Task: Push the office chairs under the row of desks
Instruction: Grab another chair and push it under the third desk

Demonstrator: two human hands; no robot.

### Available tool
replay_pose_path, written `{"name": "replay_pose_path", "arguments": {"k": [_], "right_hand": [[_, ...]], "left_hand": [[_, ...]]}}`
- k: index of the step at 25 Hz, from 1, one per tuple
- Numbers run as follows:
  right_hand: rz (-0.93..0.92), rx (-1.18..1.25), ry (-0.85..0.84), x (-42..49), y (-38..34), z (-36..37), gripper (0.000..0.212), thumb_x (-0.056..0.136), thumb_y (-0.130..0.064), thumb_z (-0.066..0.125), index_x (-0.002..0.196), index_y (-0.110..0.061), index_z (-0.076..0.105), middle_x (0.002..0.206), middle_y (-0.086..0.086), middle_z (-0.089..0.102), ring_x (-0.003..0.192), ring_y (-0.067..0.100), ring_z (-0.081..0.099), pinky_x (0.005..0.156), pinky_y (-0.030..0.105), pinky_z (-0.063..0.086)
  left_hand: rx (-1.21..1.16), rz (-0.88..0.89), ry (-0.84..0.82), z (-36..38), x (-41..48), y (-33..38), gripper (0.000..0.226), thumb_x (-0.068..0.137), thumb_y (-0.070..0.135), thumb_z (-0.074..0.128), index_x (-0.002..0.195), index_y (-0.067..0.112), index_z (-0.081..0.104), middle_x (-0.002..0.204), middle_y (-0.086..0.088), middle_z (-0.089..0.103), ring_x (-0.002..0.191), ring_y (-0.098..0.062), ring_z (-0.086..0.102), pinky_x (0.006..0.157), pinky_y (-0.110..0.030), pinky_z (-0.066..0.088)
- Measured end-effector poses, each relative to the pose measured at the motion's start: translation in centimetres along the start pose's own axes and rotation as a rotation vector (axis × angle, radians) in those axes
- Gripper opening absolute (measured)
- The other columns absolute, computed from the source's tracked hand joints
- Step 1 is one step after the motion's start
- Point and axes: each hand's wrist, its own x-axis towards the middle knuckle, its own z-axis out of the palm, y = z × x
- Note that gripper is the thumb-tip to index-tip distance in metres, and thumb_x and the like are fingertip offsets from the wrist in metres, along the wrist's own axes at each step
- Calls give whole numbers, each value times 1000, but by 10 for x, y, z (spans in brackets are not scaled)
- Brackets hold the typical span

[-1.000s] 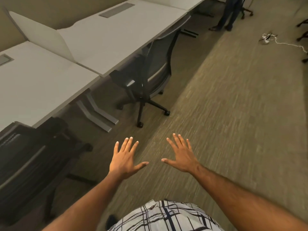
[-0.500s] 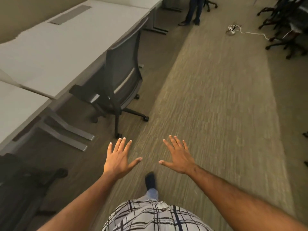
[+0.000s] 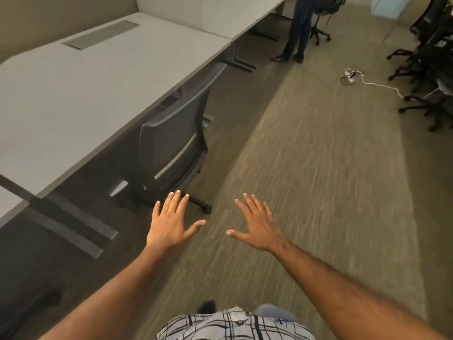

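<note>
**Closing on the next chair**

Reaching ahead with fingers spread, the left hand (image 3: 170,225) and right hand (image 3: 257,229) are holding nothing. The grey mesh-backed office chair (image 3: 171,153) is sitting partly tucked, seat beneath the desk (image 3: 81,99), backrest angled outward. Next, I judge, palms are needing the backrest.

dim warm light, motion-blurred carpet (image 3: 306,192), warped edges.
</note>
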Motion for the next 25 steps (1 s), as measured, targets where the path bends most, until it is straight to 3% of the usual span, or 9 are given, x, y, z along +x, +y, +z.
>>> {"name": "replay_pose_path", "arguments": {"k": [3, 6, 9, 13, 17, 21, 23, 25], "right_hand": [[-80, 48, 76, 67, 13, -34, 110, 79, -90, 40, 165, -27, 13, 174, 3, 1, 159, 22, -6, 126, 52, 0], [-192, 85, 154, 144, 24, -72, 113, 74, -93, 30, 164, -26, 19, 173, 3, 6, 159, 22, -1, 126, 53, 4], [-344, 100, 228, 215, 31, -118, 109, 77, -91, 32, 163, -24, 22, 173, 4, 11, 159, 22, 3, 125, 52, 4], [-510, 112, 259, 292, 36, -191, 106, 79, -89, 35, 163, -25, 20, 173, 4, 10, 159, 22, 2, 125, 51, 0], [-619, 23, 182, 361, 30, -246, 104, 83, -87, 38, 164, -25, 17, 173, 5, 4, 159, 23, -4, 128, 53, -2], [-698, -82, 135, 413, 15, -262, 98, 89, -83, 41, 163, -22, 21, 172, 7, 13, 159, 26, 5, 127, 53, 3], [-694, -137, 84, 441, 10, -266, 95, 90, -82, 39, 161, -21, 29, 170, 7, 22, 157, 25, 13, 127, 53, 6], [-678, -201, 19, 465, 6, -271, 91, 89, -85, 33, 151, -19, 49, 157, 7, 46, 149, 26, 34, 127, 54, 12]], "left_hand": [[-17, 43, 179, -36, 45, 6, 97, 87, 82, 23, 157, 15, 30, 168, -7, 19, 156, -23, 8, 125, -48, 6], [35, 87, 459, -71, 107, 12, 81, 92, 72, 38, 149, 14, 43, 163, -10, 31, 153, -28, 20, 122, -51, 15], [67, -65, 600, -114, 170, 11, 74, 93, 70, 42, 145, 17, 43, 160, -9, 34, 151, -30, 23, 120, -54, 19], [99, -347, 474, -151, 225, -1, 80, 91, 79, 33, 139, 16, 48, 149, -10, 47, 141, -31, 38, 113, -56, 32], [-53, -609, 276, -155, 257, -5, 95, 77, 95, 30, 125, 19, 61, 123, -5, 68, 109, -28, 62, 90, -44, 51], [-62, -624, 198, -150, 256, -8, 102, 60, 108, 22, 110, 31, 65, 87, 8, 69, 82, -18, 64, 78, -39, 55], [-50, -599, 170, -151, 257, -10, 97, 59, 108, 23, 108, 34, 63, 81, 13, 66, 76, -11, 62, 73, -37, 54], [-44, -582, 144, -152, 260, -14, 91, 62, 106, 24, 108, 37, 62, 82, 15, 66, 74, -7, 61, 71, -36, 53]]}}
